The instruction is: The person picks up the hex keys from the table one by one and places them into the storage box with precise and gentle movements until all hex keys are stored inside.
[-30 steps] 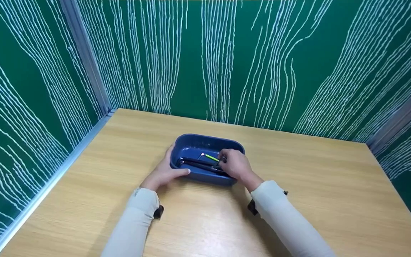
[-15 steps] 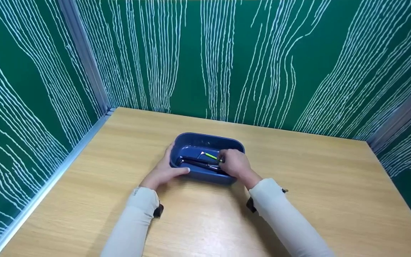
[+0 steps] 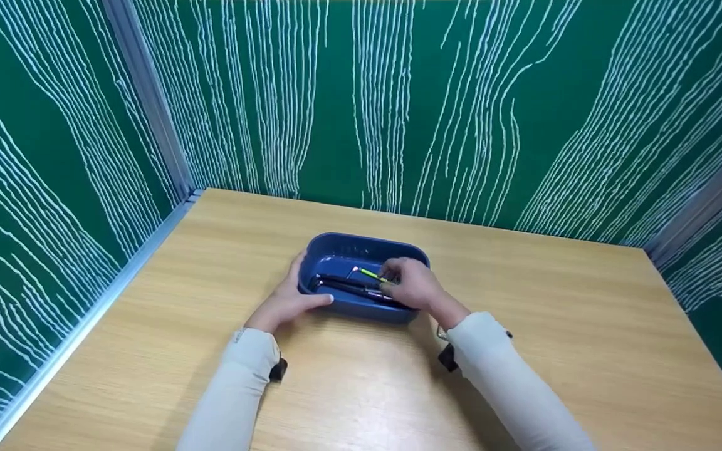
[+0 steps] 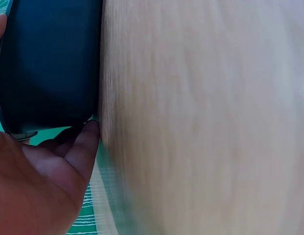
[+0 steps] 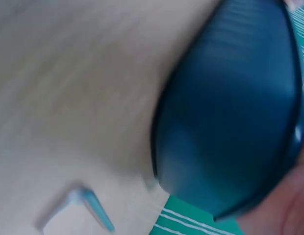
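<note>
A blue rectangular box (image 3: 361,309) with rounded corners stands on the table. My left hand (image 3: 284,304) grips its left end, thumb over the front rim and fingers along the outer wall; the left wrist view shows fingertips low against that wall. My right hand (image 3: 416,287) reaches over the box's right end, thumb and fingers bent around the near end of a thin yellow-green rod (image 3: 370,274). I cannot tell if they pinch it. This rod has a bent tip at its far end. Dark, shiny slender rods (image 3: 350,285) lie beside it in the box, partly under the right hand.
On the wooden table (image 3: 555,313), a small L-shaped rod with a teal arm (image 5: 97,209) lies near the right wrist. Green panels (image 3: 336,138) with white wavy lines rise behind the table's back edge and at both sides. Grey posts (image 3: 154,106) stand at the corners.
My right hand has lifted slightly and its wrist shifted right, with thumb and fingers further apart. The small L-shaped rod now shows beside that wrist. The left hand and box stay almost still.
</note>
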Demonstrator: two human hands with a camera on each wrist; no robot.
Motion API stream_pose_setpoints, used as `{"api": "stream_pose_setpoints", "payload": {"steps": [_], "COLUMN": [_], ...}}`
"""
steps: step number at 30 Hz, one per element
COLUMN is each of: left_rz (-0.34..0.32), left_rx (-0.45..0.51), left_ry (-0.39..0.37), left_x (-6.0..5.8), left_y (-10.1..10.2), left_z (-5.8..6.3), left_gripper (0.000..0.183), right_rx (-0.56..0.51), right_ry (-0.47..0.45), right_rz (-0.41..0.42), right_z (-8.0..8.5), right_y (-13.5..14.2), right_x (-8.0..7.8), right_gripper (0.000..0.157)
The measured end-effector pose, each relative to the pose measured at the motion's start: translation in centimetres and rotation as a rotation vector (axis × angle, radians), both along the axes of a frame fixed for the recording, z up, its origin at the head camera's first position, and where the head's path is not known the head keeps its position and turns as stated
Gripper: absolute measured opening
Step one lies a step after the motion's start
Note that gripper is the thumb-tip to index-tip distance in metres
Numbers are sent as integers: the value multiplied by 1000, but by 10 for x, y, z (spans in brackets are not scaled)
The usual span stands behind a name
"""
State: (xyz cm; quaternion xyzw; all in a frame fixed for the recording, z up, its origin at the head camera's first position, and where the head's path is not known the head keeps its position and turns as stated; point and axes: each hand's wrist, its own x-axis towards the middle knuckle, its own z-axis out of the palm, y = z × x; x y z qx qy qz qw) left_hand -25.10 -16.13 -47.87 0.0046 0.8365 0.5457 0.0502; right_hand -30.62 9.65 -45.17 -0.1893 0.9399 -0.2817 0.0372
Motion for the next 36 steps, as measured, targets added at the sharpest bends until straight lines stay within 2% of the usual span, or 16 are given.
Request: {"api": "stream_pose_setpoints", "payload": {"steps": [4, 9, 14, 22, 36], "left_rz": [-8, -2, 10, -7, 6], "left_rx": [-2, -36, -54, -13, -19], "left_ry": [19, 24, 18, 12, -6], "left_x": [-1, -2, -3, 0, 1], "left_y": [-1, -2, -2, -1, 1], "left_z": [0, 1, 1, 2, 1], "left_gripper": [103, 107, 105, 102, 102], "right_rx": [-115, -141, -128, -90, 31], "right_ry": [-45, -47, -32, 24, 59], "right_rz": [44, 50, 46, 69, 12], "right_z": [11, 22, 27, 31, 36], "right_y": [12, 26, 39, 55, 84], "right_x": [-2, 0, 1, 4, 13], "right_gripper": [14, 13, 13, 12, 17]}}
